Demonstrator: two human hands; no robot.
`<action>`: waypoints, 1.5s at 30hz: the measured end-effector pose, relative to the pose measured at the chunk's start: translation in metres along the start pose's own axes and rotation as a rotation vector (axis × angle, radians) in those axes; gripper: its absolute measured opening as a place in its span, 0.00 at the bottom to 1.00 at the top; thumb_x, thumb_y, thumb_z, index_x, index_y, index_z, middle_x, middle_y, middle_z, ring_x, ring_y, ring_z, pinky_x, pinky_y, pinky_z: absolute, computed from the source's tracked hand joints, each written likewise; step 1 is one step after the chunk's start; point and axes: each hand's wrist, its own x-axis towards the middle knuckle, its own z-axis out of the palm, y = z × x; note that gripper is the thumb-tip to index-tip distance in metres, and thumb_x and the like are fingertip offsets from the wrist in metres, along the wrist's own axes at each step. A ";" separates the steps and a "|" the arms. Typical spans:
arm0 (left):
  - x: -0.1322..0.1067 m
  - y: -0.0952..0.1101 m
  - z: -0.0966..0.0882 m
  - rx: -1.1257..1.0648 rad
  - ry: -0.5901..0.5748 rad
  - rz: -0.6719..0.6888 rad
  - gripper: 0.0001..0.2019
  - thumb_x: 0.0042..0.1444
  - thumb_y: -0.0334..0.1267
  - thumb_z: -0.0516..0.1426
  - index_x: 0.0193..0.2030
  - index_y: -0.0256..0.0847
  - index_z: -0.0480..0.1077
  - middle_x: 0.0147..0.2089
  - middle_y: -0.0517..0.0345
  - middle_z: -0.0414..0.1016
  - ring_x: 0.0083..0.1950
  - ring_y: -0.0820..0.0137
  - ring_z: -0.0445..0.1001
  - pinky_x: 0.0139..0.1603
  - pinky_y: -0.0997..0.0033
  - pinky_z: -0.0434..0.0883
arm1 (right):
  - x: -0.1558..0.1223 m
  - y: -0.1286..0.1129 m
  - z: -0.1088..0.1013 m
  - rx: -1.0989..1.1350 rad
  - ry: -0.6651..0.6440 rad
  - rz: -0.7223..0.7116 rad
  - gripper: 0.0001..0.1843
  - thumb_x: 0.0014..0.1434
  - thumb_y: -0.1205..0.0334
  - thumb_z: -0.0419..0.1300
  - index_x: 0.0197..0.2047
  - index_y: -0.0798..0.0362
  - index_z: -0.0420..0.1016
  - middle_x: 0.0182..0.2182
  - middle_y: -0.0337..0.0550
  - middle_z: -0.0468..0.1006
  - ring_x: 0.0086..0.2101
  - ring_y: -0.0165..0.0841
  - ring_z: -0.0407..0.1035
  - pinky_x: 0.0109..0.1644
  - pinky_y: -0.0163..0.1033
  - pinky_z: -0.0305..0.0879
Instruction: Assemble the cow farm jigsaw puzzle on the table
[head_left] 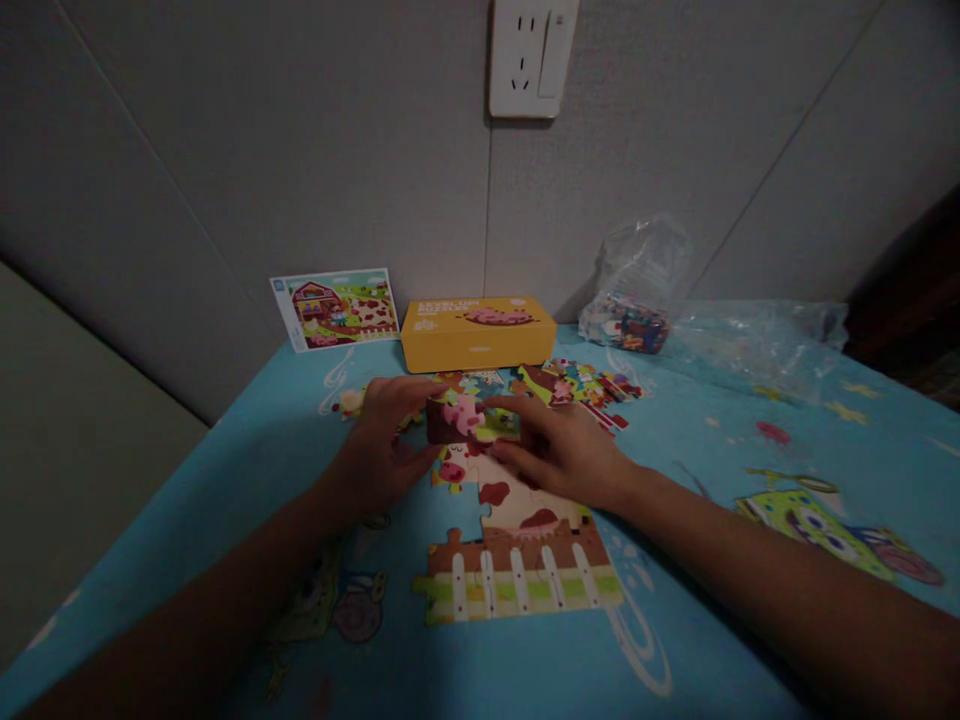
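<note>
Between my two hands, raised above the table, are joined puzzle pieces showing a pink pig on brown and green. My left hand pinches their left side between thumb and fingers. The right side is gripped by my right hand, its index finger along the top and thumb below. Under them lies a partly assembled jigsaw puzzle with a white fence and a spotted cow body. A cow-face piece shows just below the held pieces. My fingers hide part of the far pieces.
Loose puzzle pieces lie beyond my hands. Behind them stand a yellow puzzle box and a farm picture card leaning on the wall. At right is a clear plastic bag with colourful pieces. A blue patterned cloth covers the table.
</note>
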 end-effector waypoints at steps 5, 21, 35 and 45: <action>-0.001 0.008 0.001 -0.063 -0.087 0.045 0.25 0.56 0.30 0.61 0.60 0.47 0.61 0.54 0.53 0.70 0.55 0.61 0.67 0.58 0.58 0.65 | -0.002 -0.001 0.006 -0.059 0.066 -0.121 0.14 0.65 0.55 0.54 0.42 0.55 0.77 0.19 0.37 0.73 0.21 0.28 0.66 0.28 0.33 0.53; -0.005 0.009 0.000 -0.202 -0.154 0.018 0.27 0.54 0.30 0.60 0.60 0.47 0.62 0.55 0.50 0.66 0.58 0.59 0.65 0.60 0.54 0.64 | -0.003 -0.001 0.004 -0.029 0.032 -0.183 0.14 0.64 0.58 0.54 0.37 0.56 0.79 0.20 0.39 0.74 0.20 0.26 0.64 0.27 0.32 0.53; -0.005 0.010 0.001 -0.228 -0.161 0.001 0.25 0.56 0.30 0.59 0.60 0.48 0.62 0.56 0.51 0.68 0.58 0.60 0.66 0.61 0.55 0.66 | -0.002 -0.002 0.002 -0.010 -0.002 -0.201 0.13 0.63 0.59 0.54 0.35 0.55 0.78 0.19 0.37 0.72 0.20 0.26 0.63 0.26 0.33 0.52; -0.005 0.010 0.001 -0.232 -0.173 0.009 0.26 0.55 0.29 0.59 0.60 0.48 0.62 0.55 0.51 0.67 0.59 0.60 0.66 0.61 0.56 0.65 | -0.003 -0.003 0.000 -0.025 -0.016 -0.205 0.14 0.63 0.60 0.53 0.36 0.55 0.79 0.20 0.39 0.74 0.21 0.27 0.65 0.28 0.34 0.54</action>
